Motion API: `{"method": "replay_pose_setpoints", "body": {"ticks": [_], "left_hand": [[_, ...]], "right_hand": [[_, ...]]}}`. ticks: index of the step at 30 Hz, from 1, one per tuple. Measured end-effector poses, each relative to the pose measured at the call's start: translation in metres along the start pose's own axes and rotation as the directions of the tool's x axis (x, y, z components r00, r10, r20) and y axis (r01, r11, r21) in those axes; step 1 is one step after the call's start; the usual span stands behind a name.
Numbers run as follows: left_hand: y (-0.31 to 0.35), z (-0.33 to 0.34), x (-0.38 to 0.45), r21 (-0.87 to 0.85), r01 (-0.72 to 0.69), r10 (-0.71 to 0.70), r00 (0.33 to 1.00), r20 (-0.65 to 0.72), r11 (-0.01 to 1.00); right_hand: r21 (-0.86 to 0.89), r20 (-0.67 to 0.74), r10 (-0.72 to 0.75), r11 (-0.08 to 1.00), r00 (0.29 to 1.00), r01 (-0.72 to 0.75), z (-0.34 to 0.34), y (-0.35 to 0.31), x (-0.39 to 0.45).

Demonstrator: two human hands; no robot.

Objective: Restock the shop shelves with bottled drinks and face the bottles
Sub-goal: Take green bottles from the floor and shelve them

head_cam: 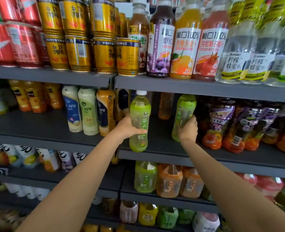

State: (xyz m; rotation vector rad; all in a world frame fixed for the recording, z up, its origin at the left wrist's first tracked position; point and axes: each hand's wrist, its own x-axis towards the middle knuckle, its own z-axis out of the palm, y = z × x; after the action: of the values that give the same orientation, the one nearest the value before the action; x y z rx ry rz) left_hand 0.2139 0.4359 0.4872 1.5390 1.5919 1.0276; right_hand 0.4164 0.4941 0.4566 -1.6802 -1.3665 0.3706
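Left hand (127, 126) and right hand (187, 129) each wrap fingers round a green tea bottle (139, 121), (183, 114), apparently to seat both label-forward on the middle shelf (172, 156).

Dark grey metal shelves (197, 88) are carrying drinks in tiers: gold and red cans (78, 52) and juice bottles (183, 47) standing on the top shelf, purple-labelled tea bottles (218, 124) sitting on the middle one, green and orange bottles (168, 180) standing below.
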Motion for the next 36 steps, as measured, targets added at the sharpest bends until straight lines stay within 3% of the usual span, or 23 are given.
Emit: {"method": "replay_pose_setpoints", "body": {"ticks": [3,9,13,16,18,22,26,36], "left_hand": [[-0.012,0.006,0.0,0.004,0.046,-0.046,0.999,0.017,0.999],[-0.005,0.022,0.005,0.032,-0.005,0.004,0.999,0.043,0.999],[0.009,0.054,0.016,0.087,-0.068,0.062,0.996,0.063,0.994],[0.022,0.084,0.026,0.165,-0.066,0.058,0.997,0.053,0.984],[0.027,0.105,0.032,0.203,-0.066,0.056,0.997,0.056,0.977],[0.037,0.134,0.043,0.244,-0.092,0.075,0.994,0.078,0.965],[0.043,0.152,0.057,0.24,-0.088,0.076,0.995,0.06,0.967],[0.057,0.195,0.089,0.266,-0.077,0.083,0.996,-0.012,0.961]], "right_hand": [[-0.028,0.026,0.077,0.997,0.997,-0.076,-0.008,-0.004,0.01],[0.02,-0.006,0.156,0.988,0.988,-0.156,-0.013,0.007,0.011],[0.051,-0.022,-0.085,0.995,0.996,0.086,-0.027,0.024,-0.007],[0.012,-0.123,-0.275,0.96,0.954,0.278,-0.049,0.034,-0.012],[-0.06,-0.177,-0.325,0.946,0.929,0.319,-0.064,0.04,-0.01],[-0.22,-0.234,-0.302,0.942,0.924,0.252,-0.083,0.061,-0.001],[-0.183,-0.255,-0.215,0.968,0.943,0.171,-0.086,0.075,0.003],[-0.092,-0.264,-0.147,0.988,0.953,0.127,-0.083,0.081,0.01]]}}
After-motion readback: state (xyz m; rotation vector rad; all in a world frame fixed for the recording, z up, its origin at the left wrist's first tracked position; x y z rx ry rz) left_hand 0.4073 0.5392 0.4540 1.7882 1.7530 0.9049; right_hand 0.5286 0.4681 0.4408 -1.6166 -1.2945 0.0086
